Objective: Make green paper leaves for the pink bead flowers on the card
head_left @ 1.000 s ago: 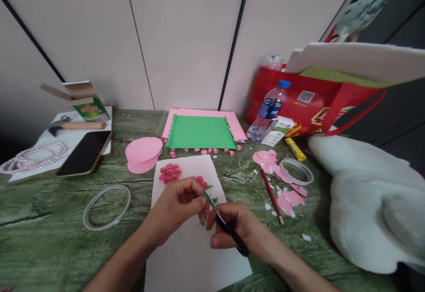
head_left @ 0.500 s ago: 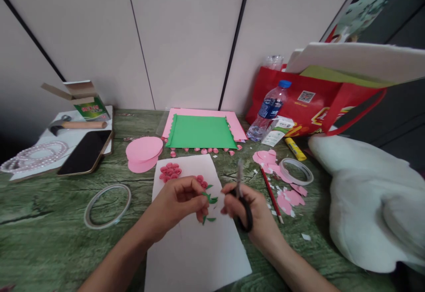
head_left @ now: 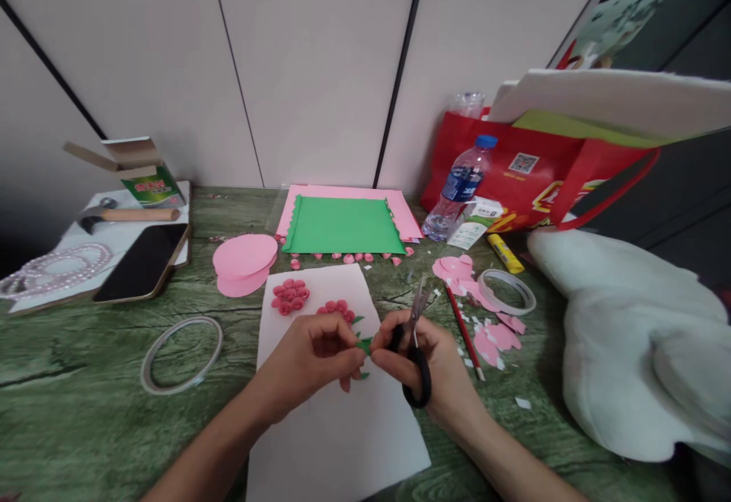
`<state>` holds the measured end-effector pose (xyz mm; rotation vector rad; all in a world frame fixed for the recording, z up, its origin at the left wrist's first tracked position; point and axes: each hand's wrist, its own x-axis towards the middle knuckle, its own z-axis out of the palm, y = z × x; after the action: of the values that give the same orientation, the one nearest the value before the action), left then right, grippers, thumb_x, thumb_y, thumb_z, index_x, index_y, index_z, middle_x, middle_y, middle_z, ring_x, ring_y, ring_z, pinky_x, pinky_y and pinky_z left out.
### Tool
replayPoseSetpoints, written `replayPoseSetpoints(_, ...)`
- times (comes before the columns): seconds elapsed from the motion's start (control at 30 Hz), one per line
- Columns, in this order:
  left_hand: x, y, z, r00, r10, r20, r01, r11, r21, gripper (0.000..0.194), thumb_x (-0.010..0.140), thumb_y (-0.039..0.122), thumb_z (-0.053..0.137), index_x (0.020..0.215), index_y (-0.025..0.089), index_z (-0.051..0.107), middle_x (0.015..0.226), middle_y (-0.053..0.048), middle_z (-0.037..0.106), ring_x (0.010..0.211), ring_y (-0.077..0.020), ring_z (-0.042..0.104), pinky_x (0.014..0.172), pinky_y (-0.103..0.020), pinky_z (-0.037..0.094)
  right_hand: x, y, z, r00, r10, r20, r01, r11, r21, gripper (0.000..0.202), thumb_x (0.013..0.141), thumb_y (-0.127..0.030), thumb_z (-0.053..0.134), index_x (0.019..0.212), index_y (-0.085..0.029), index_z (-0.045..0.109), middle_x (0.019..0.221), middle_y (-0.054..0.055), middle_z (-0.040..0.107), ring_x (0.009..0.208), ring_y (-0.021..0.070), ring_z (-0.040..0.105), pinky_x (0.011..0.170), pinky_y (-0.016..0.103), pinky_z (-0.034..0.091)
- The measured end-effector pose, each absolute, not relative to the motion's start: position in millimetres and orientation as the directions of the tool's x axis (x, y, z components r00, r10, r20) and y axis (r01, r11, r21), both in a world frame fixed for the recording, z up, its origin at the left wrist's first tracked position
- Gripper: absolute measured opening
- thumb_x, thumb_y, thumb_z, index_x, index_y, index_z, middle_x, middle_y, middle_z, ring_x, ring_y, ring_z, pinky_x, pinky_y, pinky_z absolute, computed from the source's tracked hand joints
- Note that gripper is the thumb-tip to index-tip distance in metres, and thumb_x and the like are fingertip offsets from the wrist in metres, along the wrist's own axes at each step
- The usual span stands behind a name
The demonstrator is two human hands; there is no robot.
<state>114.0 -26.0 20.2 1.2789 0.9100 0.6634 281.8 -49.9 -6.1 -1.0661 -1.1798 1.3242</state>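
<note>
Over the white sheet, my left hand pinches a small green paper piece. My right hand touches the other side of that piece with thumb and finger, and also holds black-handled scissors, blades pointing up and slightly parted. Two clusters of pink paper flowers lie on the sheet: one at its upper left, the other just above my left hand. Small green leaves show beside the second cluster and below the fingers. The rest of the leaves is hidden by my hands.
Green paper lies behind the sheet, with pink ovals and a tape roll leftward. To the right are a red pencil, pink scraps, another tape roll, a bottle, a red bag and a white plush.
My right hand has moved left, so its fingertips now meet the green piece held by my left hand. The view has shifted slightly, and more of the second flower cluster shows.
</note>
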Motion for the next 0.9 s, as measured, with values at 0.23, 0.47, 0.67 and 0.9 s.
replayPoseSetpoints(0.23, 116.5, -27.1, 16.8, 0.515, 0.833, -0.202, 0.043, 0.211, 0.977, 0.015, 0.072, 0.023, 0.066, 0.065, 0.014, 0.057, 0.058, 0.000, 0.061, 0.051, -0.0097, 0.053, 0.051, -0.024, 0.044, 281.6, -50.3, -9.5, -0.112, 0.994, 0.014, -0.147, -0.002, -0.989, 0.022, 0.064, -0.024, 0.074, 0.071, -0.018, 0.054, 0.058, -0.004, 0.057, 0.049, 0.0077, 0.045, 0.046, 0.020, 0.035)
replayPoseSetpoints(0.47, 119.6, -29.3, 17.1, 0.501, 0.836, -0.225, 0.042, 0.236, 0.971, 0.015, 0.073, 0.024, 0.064, 0.067, 0.014, 0.054, 0.057, 0.000, 0.062, 0.049, -0.0093, 0.054, 0.051, -0.024, 0.043, 281.6, -50.3, -14.5, -0.097, 0.995, 0.000, -0.135, -0.014, -0.991, 0.021, 0.064, -0.023, 0.073, 0.071, -0.018, 0.053, 0.060, -0.004, 0.057, 0.052, 0.0086, 0.046, 0.048, 0.020, 0.035)
replayPoseSetpoints(0.67, 120.1, -29.2, 19.3, 0.471, 0.866, -0.168, -0.019, 0.201, 0.979, 0.016, 0.073, 0.023, 0.064, 0.065, 0.014, 0.054, 0.055, 0.001, 0.061, 0.048, -0.0092, 0.053, 0.049, -0.023, 0.043, 282.0, -49.5, -10.2, -0.161, 0.987, 0.024, -0.123, 0.005, -0.992, 0.020, 0.067, -0.023, 0.072, 0.074, -0.017, 0.054, 0.058, -0.005, 0.052, 0.050, 0.0067, 0.040, 0.046, 0.019, 0.031)
replayPoseSetpoints(0.9, 115.0, -27.1, 21.2, 0.316, 0.948, -0.032, -0.146, 0.082, 0.986, 0.017, 0.076, 0.021, 0.063, 0.064, 0.015, 0.052, 0.054, 0.003, 0.060, 0.047, -0.0075, 0.050, 0.049, -0.021, 0.041, 280.5, -53.1, -6.9, -0.428, 0.903, -0.033, -0.094, -0.081, -0.992, 0.026, 0.070, -0.032, 0.071, 0.081, -0.015, 0.055, 0.062, -0.004, 0.050, 0.052, 0.0070, 0.040, 0.049, 0.020, 0.032)
